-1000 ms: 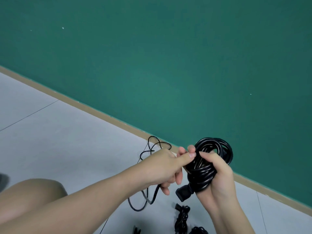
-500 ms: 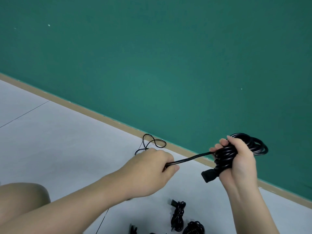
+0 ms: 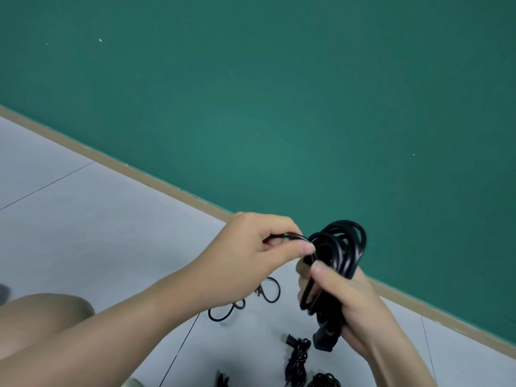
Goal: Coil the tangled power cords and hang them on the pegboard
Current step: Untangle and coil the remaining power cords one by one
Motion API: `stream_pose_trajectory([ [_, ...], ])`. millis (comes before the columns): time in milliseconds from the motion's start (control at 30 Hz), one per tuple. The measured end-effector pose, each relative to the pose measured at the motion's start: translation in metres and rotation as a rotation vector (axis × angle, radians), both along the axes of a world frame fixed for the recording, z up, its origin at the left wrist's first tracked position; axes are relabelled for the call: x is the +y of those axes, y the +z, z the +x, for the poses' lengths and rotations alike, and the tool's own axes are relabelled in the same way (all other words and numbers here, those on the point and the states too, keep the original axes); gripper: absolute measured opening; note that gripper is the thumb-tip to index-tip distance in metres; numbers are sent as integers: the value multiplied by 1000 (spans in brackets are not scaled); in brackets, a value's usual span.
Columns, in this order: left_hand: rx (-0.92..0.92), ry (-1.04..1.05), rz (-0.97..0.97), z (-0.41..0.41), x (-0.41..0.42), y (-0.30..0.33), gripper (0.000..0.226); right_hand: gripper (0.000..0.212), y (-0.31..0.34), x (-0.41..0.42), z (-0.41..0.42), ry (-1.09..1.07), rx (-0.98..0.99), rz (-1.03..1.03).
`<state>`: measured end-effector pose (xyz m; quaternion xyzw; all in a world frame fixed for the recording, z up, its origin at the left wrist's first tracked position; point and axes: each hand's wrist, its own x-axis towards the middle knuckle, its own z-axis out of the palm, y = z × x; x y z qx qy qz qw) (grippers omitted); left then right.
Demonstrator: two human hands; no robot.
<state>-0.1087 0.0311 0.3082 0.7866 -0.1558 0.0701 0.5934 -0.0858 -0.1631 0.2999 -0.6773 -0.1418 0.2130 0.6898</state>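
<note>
The right hand [image 3: 343, 305] grips a thick black power cord [image 3: 339, 251] wound into a bundle of several glossy loops, held above the floor [image 3: 97, 219] in front of the green wall [image 3: 279, 93]. The loops fan out above the fist; a blocky black plug [image 3: 324, 340] hangs below it. The left hand [image 3: 251, 255] pinches the cord's free end between thumb and curled fingers, right beside the bundle. More black cords [image 3: 297, 358] lie on the floor below the hands.
</note>
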Motion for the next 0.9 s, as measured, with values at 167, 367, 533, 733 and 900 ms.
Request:
stream_pose_trajectory([
  [167,212,-39,64,1,6,1,40,30,-3,8,-6,263,35,-120],
  [367,275,-3,155,0,11,1,62,34,-14,-2,-8,359,234,162],
  [533,49,29,0,0,10,12,42,42,0,-14,8,406,400,854],
  [733,281,-49,2,-7,-10,-2,46,50,1,-13,8,3,227,637],
  [900,431,-115,-33,-9,-25,-3,48,61,-2,-7,4,-149,137,478],
])
